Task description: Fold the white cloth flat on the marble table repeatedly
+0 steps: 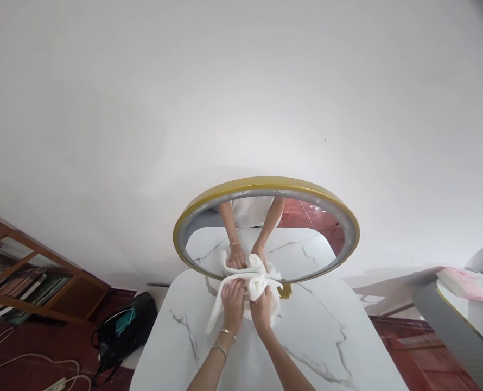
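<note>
A white cloth (215, 312) lies bunched at the lower rim of an oval-looking mirror (209, 233) with a gold frame. My left hand (233, 301), with bracelets at the wrist, presses the cloth with its fingers curled over it. On the right side of the cloth, my right hand (261, 309) grips its folds. Both hands and the cloth show again as a reflection in the glass. The mirror stands on a white marbled table (323, 336), and a small gold piece (285, 290) shows at its foot.
Behind the mirror rises a white wall (241, 98). A wooden shelf with books (33, 282) and a black bag (127, 331) are at the left, with cables (33, 355) on the red floor. At the right a pink-and-white plastic package (471, 283) rests on a grey-sided table (445, 320).
</note>
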A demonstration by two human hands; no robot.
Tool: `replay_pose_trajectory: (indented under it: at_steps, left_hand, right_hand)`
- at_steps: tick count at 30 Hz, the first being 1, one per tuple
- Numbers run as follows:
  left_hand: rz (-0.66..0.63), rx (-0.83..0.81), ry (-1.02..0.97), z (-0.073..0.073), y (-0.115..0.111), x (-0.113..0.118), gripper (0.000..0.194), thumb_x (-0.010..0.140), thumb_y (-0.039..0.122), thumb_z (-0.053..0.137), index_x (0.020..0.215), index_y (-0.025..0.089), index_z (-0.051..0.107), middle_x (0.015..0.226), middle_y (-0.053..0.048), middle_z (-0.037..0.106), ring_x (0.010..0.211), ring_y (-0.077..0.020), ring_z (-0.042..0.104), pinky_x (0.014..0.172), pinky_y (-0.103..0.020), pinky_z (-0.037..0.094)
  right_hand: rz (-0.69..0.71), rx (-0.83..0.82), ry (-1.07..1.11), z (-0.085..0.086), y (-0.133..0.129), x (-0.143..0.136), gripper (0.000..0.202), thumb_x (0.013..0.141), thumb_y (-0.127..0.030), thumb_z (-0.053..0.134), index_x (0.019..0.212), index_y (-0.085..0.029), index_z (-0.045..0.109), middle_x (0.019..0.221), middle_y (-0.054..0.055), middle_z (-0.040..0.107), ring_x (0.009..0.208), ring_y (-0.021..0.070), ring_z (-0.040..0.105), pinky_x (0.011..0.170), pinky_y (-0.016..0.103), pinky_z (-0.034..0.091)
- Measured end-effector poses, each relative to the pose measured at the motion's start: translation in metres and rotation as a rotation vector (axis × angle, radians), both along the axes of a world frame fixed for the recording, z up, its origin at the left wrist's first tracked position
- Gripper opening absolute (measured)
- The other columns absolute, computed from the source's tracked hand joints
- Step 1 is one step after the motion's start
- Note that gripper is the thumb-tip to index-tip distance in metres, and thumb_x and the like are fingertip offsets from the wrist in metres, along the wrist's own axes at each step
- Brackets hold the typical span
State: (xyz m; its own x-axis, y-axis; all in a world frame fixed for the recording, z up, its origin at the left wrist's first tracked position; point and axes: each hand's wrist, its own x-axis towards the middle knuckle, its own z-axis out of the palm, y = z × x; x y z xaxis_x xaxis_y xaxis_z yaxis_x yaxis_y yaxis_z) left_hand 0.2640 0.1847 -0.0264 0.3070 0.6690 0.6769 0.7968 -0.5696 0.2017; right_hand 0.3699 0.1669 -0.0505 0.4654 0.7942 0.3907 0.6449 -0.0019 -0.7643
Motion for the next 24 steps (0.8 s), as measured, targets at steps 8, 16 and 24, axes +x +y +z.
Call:
replay_pose_trajectory:
  at_steps: [8,16,24]
  left_hand:
    - [0.287,-0.166,-0.47,0.017,0.007,-0.038,0.019,0.088,0.026,0.04,0.094,0.019,0.057,0.104,-0.01,0.055,0.1,-0.0251,0.053,0.086,-0.045,0.047]
    - [-0.05,-0.211,-0.312,0.033,-0.008,0.033,0.019,0.089,0.018,0.041,0.093,0.021,0.059,0.108,-0.008,0.053,0.103,-0.0235,0.05,0.088,-0.044,0.047]
    - [-0.175,-0.108,-0.478,0.104,-0.018,0.116,0.015,0.089,0.014,0.046,0.088,0.023,0.058,0.108,-0.009,0.052,0.105,-0.0237,0.049,0.088,-0.044,0.047]
  right_hand:
    - [0.056,-0.039,0.06,0.029,0.014,-0.073,0.038,0.063,-0.008,0.042,0.094,-0.019,0.06,0.091,0.009,0.059,0.089,0.027,0.055,0.08,0.042,0.045]
    - [-0.15,0.125,0.169,0.026,-0.005,0.015,0.027,0.076,-0.023,0.047,0.102,-0.02,0.054,0.095,0.01,0.058,0.093,0.0264,0.054,0.082,0.042,0.045]
    - [-0.371,0.335,0.1,0.115,-0.018,0.091,0.013,0.076,-0.024,0.046,0.087,-0.02,0.052,0.084,0.005,0.053,0.087,0.0238,0.052,0.078,0.038,0.043]
